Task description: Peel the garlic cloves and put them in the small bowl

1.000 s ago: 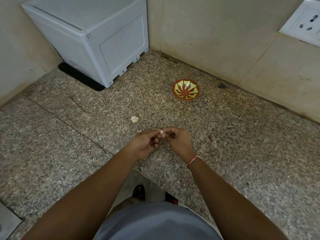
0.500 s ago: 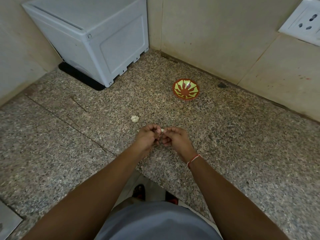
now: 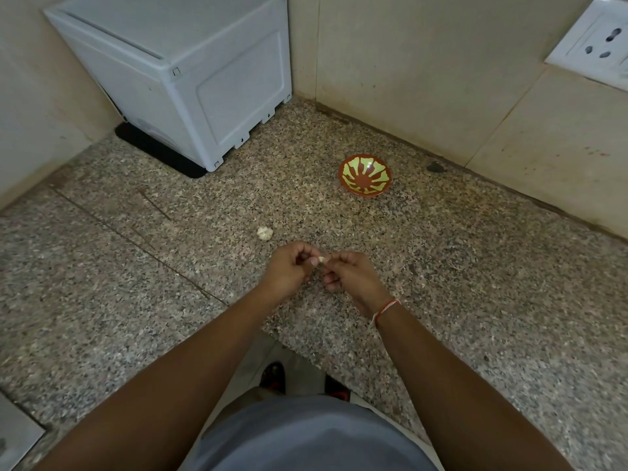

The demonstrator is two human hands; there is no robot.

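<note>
I stand at a speckled granite counter (image 3: 475,283) that runs into a corner of beige tiled wall (image 3: 424,62). A white boxy appliance (image 3: 190,73) sits on a black mat in the far left of that corner, and a white socket plate (image 3: 594,45) is set in the wall at upper right. A seam runs diagonally across the stone on my left.

My left hand (image 3: 287,270) and right hand (image 3: 350,278) meet above the counter near its front edge, fingers curled, both pinching one small garlic clove (image 3: 321,259) between their tips. The clove is pale, whitish, and mostly hidden by my fingers; I cannot tell how much skin is on it. A red and white thread (image 3: 385,307) circles my right wrist.

A garlic bulb (image 3: 264,233), small, off-white and ribbed, lies on the stone just beyond my left hand. The small bowl (image 3: 364,175), reddish-brown with yellow-green rays inside, stands farther back near the wall, well apart from my hands.
</note>
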